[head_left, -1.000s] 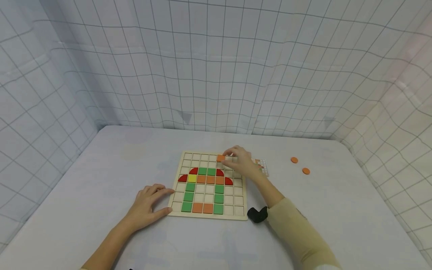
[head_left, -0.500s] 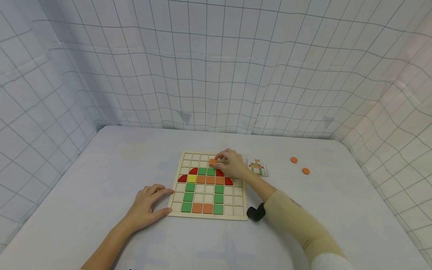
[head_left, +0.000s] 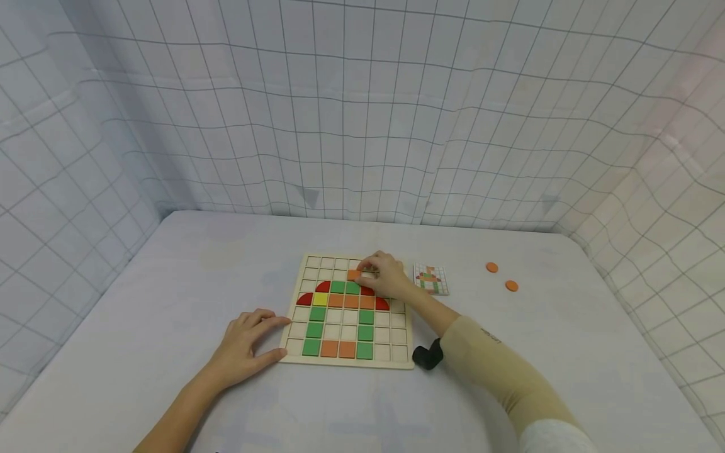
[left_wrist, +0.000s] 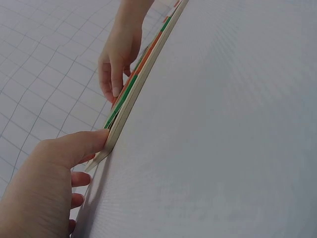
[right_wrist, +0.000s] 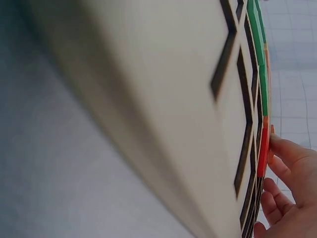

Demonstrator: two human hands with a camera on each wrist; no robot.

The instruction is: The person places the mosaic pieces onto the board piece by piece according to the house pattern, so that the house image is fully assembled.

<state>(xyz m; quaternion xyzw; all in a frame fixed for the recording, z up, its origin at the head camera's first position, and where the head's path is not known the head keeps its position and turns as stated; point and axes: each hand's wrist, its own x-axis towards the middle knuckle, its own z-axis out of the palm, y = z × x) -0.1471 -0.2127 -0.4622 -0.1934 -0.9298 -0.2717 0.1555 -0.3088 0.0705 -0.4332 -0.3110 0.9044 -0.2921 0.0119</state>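
Note:
A pale wooden grid board [head_left: 383, 352] lies on the table, with green, orange, red and yellow tiles set in its cells. At its far side my right hand [head_left: 384, 277] pinches an orange square tile [head_left: 354, 275] between thumb and fingers, just behind the green tiles [head_left: 345, 287]. The right wrist view shows this orange tile [right_wrist: 272, 144] tilted at the fingertips. Resting by the board's left edge, my left hand [head_left: 243, 346] touches it with thumb and index finger. In the left wrist view its thumb [left_wrist: 91, 143] lies against the board's corner.
A small printed pattern card [head_left: 431, 279] lies right of the board. Farther right are two orange round discs [head_left: 492, 267]. A black object [head_left: 426, 356] sits beside the right forearm, near the board's front right corner. Grid-patterned cloth [head_left: 362, 126] walls surround the table.
My right hand has moved left and slightly nearer with the orange tile, bringing it behind the green tiles. The pattern card has come fully into view. My left hand stays in place.

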